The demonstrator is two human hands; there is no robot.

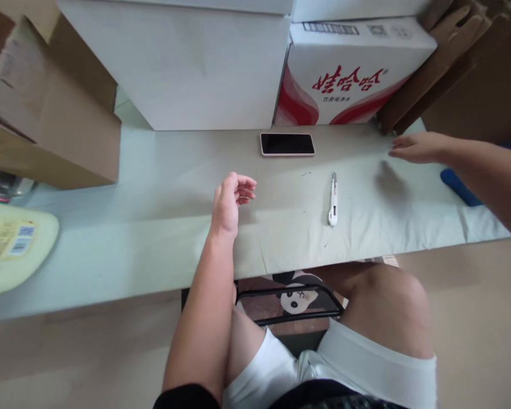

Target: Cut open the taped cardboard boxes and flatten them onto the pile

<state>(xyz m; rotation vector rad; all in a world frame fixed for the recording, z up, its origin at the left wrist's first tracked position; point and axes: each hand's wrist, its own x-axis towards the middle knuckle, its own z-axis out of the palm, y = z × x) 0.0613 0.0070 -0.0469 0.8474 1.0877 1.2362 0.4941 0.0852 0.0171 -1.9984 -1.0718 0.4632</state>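
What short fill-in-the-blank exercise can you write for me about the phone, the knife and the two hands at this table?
1. The phone lies on the table with its dark screen facing ____.
2. The utility knife on the table is ____ in colour.
3. The left hand, fingers loosely curled, holds ____.
4. The right hand is nearest to the ____ cardboard at the table's far edge.
Missing words: up; white; nothing; brown.
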